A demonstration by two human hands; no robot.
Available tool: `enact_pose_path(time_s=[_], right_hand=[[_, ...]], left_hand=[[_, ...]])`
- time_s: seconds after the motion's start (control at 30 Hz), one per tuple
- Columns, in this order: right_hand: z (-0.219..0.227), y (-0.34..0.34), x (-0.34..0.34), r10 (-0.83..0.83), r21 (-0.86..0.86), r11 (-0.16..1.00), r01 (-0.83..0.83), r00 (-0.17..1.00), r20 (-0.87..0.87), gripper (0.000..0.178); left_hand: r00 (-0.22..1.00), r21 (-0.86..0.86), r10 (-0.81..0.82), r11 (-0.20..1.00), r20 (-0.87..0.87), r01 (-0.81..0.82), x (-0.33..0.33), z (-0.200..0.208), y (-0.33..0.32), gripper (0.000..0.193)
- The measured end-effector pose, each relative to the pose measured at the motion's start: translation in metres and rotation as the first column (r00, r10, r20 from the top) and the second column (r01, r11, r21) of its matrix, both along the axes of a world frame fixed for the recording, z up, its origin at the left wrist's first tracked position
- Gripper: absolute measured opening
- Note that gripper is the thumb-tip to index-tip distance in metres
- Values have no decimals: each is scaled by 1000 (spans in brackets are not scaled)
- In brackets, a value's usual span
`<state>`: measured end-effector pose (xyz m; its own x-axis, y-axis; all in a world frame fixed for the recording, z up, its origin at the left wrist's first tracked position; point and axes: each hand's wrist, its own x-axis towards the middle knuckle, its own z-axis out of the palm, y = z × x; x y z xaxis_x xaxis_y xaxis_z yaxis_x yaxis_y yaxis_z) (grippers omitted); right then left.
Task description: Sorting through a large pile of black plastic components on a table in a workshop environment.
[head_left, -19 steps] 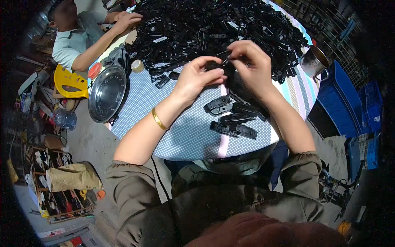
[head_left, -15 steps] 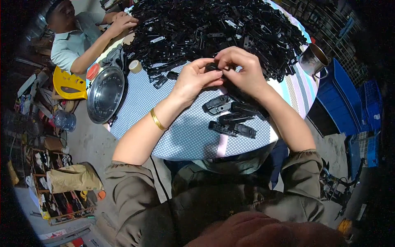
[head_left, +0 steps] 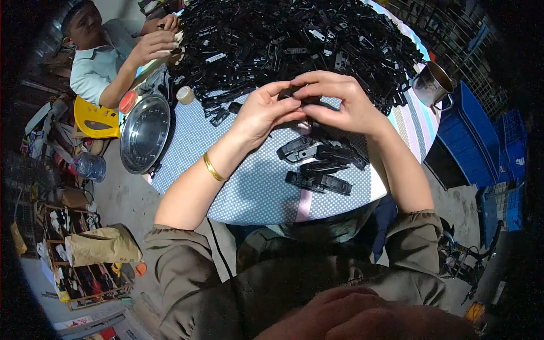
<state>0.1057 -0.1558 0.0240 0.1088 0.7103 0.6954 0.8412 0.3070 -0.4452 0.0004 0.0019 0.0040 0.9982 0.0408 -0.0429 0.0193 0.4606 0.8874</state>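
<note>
Item: one small black plastic part point(head_left: 299, 97), upper centre of frame, pinched between both sets of fingertips and raised just off the table, apparently so it could be pressed together. Left hand point(head_left: 262, 113), gold bangle point(head_left: 213, 168) at the wrist, clenched on its left end; right hand point(head_left: 340, 101) clamped over the right. Just below, a short row of finished-looking black pieces point(head_left: 318, 164) lay apart on the dotted tablecloth point(head_left: 255, 187), seemingly kept separate from the large heap of black parts point(head_left: 294, 39) above. Left: steel plate point(head_left: 145, 134), tape roll point(head_left: 185, 94). Right: metal mug point(head_left: 432, 85). Upper left: another person's hand point(head_left: 153, 45) at the heap.
</note>
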Motion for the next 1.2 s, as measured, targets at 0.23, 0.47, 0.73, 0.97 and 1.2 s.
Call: enact_pose_path(time_s=[0.23,0.47,0.73,0.97,1.2], right_hand=[[-5,4,-6,-226,39,973,228,972,-58,20],[-5,-2,-5,-272,50,962,268,941,202,22],[-1,-3,-9,-339,109,941,321,875,347,26],[0,-4,-12,-320,76,945,317,855,408,23],[-13,6,-11,-340,199,940,278,819,462,24]], left_hand=[[986,233,149,959,71,-162,-1,-1,-1,35],[985,222,148,961,90,-164,-2,-2,-5,35],[990,234,67,968,122,-95,-1,-8,-1,33],[996,204,32,978,83,-48,-1,-8,1,36],[999,-70,-35,997,39,37,-2,1,4,41]])
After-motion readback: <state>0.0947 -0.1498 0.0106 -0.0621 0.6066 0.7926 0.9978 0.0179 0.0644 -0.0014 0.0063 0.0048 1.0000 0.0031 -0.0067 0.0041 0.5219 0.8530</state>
